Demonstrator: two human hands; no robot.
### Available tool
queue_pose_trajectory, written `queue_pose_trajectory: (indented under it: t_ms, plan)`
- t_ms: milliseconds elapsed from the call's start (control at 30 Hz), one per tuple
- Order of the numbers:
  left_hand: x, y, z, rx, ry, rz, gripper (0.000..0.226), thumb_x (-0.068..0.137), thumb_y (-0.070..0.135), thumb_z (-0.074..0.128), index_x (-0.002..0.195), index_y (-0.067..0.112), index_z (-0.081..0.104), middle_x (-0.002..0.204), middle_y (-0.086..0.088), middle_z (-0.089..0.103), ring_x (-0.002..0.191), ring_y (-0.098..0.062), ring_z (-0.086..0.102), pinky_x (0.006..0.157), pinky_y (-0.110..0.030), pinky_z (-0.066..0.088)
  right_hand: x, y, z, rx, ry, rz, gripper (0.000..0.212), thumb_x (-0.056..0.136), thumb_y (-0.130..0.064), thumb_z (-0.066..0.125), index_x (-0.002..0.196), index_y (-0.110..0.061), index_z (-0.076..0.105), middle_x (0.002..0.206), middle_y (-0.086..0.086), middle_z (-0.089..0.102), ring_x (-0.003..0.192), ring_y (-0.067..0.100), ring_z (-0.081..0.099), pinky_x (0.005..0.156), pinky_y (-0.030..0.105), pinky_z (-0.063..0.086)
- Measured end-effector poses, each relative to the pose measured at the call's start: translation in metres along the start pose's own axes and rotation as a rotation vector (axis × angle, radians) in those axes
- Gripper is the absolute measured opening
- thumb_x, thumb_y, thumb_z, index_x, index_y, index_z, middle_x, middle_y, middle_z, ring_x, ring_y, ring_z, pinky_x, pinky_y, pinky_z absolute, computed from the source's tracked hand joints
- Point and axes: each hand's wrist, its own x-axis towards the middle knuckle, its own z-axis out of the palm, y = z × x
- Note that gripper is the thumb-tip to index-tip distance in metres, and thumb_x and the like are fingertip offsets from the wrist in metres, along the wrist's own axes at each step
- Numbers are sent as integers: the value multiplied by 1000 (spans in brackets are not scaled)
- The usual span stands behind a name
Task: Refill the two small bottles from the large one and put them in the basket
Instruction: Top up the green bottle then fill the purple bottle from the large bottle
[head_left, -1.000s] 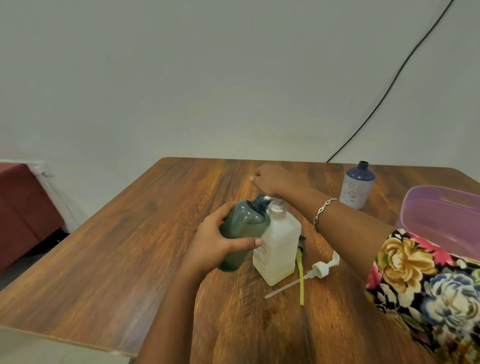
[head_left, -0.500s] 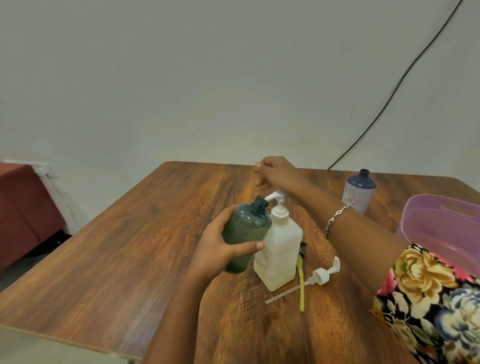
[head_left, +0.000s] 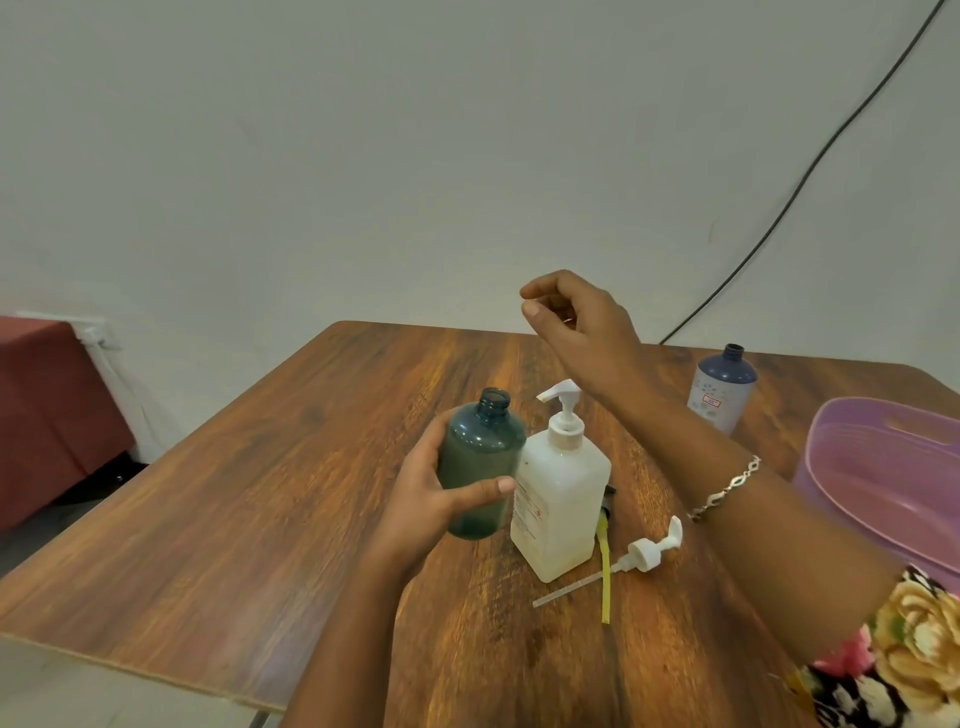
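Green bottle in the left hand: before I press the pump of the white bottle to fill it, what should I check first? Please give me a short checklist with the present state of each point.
1. Green bottle has its neck uncapped: ok.
2. Left hand grips the green bottle round its body: ok.
3. White pump bottle stands upright on the table: ok.
4. Pump head has its spout over the green bottle's mouth: not ok, it points that way but appears to end beside it.
5. Right hand is on the pump head: not ok, it hovers above, touching nothing.
6. Room left inside the green bottle: cannot tell, the tinted wall hides the level.
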Motion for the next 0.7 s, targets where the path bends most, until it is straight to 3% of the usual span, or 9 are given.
queue_pose_trajectory:
  t_ms: [167, 267, 400, 533, 700]
  plan:
    - [1, 4, -4, -53, 42, 38, 82, 43, 41, 80, 119, 37, 49, 122, 7, 59, 110, -13, 59, 94, -36, 49, -20, -28, 1, 99, -50, -48, 18, 93, -19, 54, 111, -18, 59, 101, -8, 58, 90, -2, 53, 77, 4, 41]
    - [0, 5, -9, -89, 71, 64, 82, 46, 38, 81, 121, 36, 48, 120, 7, 61, 109, -14, 61, 93, -39, 51, -39, -38, 10, 129, -115, -64, 22, 91, -18, 57, 113, -16, 58, 108, -5, 57, 97, 0, 53, 81, 5, 42]
    - [-6, 7, -17, -107, 108, 101, 78, 50, 33, 81, 121, 30, 49, 111, 9, 65, 104, -13, 63, 85, -33, 54, -62, -38, 31, 128, -179, -21, 36, 89, -19, 61, 123, -20, 52, 116, -13, 51, 108, 0, 48, 84, 6, 40]
    - [-11, 4, -28, -89, 139, 124, 68, 60, 14, 74, 122, 25, 49, 114, 3, 63, 104, -12, 63, 82, -25, 54, -77, -31, 60, 164, -228, 80, 60, 84, -22, 68, 136, -27, 39, 131, -12, 45, 117, 0, 43, 90, 9, 34]
    - [-16, -7, -44, -77, 143, 130, 68, 60, 1, 67, 123, 17, 49, 114, -6, 60, 103, -17, 62, 78, -23, 53, -82, -24, 91, 291, -279, 278, 67, 74, -26, 77, 131, -30, 41, 118, -11, 53, 109, 7, 52, 92, 23, 46]
